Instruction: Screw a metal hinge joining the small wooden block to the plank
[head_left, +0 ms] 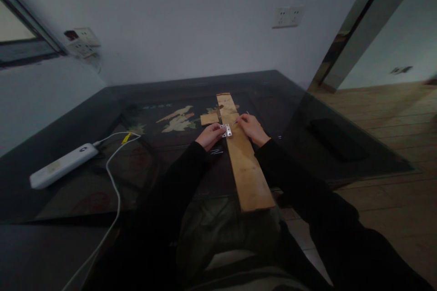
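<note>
A long wooden plank (247, 163) lies on the dark glass table (170, 100), its near end overhanging the edge toward me. A small silver hinge (226, 130) sits at the plank's left edge. My left hand (210, 136) rests beside the plank with its fingers closed against the hinge. My right hand (251, 128) lies on the plank just right of the hinge, fingers curled, pinching something too small to name. A short wooden piece (209, 119) lies left of the plank, just beyond the hinge. A few small screws (216, 151) lie near my left wrist.
A white power strip (61, 165) with a white cable (114, 182) lies on the table's left side. A dark flat object (332, 138) rests on the right side. Wall sockets (287, 16) are behind; a wooden floor (392, 113) spreads to the right.
</note>
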`<state>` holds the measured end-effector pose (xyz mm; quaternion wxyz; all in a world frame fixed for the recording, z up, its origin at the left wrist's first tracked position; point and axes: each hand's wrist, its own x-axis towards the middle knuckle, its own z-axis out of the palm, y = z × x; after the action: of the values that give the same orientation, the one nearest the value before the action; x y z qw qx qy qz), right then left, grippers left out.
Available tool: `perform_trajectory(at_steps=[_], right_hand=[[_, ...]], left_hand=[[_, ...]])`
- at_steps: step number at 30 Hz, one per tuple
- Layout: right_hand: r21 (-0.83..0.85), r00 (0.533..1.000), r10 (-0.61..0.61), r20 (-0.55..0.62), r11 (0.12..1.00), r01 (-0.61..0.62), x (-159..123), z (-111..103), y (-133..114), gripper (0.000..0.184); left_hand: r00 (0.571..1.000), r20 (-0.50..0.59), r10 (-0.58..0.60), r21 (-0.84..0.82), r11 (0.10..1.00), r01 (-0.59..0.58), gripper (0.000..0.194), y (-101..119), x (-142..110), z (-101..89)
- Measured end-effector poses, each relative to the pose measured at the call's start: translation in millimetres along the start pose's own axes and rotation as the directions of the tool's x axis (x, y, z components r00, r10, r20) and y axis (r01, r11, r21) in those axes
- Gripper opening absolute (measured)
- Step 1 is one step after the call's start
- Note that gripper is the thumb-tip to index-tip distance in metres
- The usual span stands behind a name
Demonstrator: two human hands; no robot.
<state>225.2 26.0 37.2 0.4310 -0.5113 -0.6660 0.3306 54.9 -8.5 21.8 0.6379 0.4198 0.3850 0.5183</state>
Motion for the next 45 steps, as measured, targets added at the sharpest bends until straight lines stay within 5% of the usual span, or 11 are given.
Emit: perform_trajectory(at_steps=[8,16,25,35,45], right_hand=[[0.033,0.993,-0.095,-0.065,0.995,0.097,11,-4,10,0.02],[0.154,0.984,-0.151,-0.09,0.974,0.164,32,4,-16,0.02],[-0.119,0.973,-0.231,0.011,0.966,0.23,21,22,1,0.02],[-0.4,0.97,-0.22,0.099,0.884,0.241,9,20,-8,0.019],[-0.443,0.972,-0.201,0.125,0.865,0.235,6,18,-12,0.017]], left_hand=[[0.984,-0.179,0.007,0.237,0.971,0.037,0.008,17,7,-9.6],[0.977,-0.163,-0.138,0.349,0.918,0.188,0.017,20,27,-7.7],[0.953,-0.113,-0.281,0.423,0.854,0.302,0.02,17,25,-16.1],[0.951,-0.143,-0.276,0.408,0.858,0.31,0.02,17,24,-14.9],[0.951,-0.093,-0.296,0.332,0.891,0.31,0.015,15,22,-10.3]])
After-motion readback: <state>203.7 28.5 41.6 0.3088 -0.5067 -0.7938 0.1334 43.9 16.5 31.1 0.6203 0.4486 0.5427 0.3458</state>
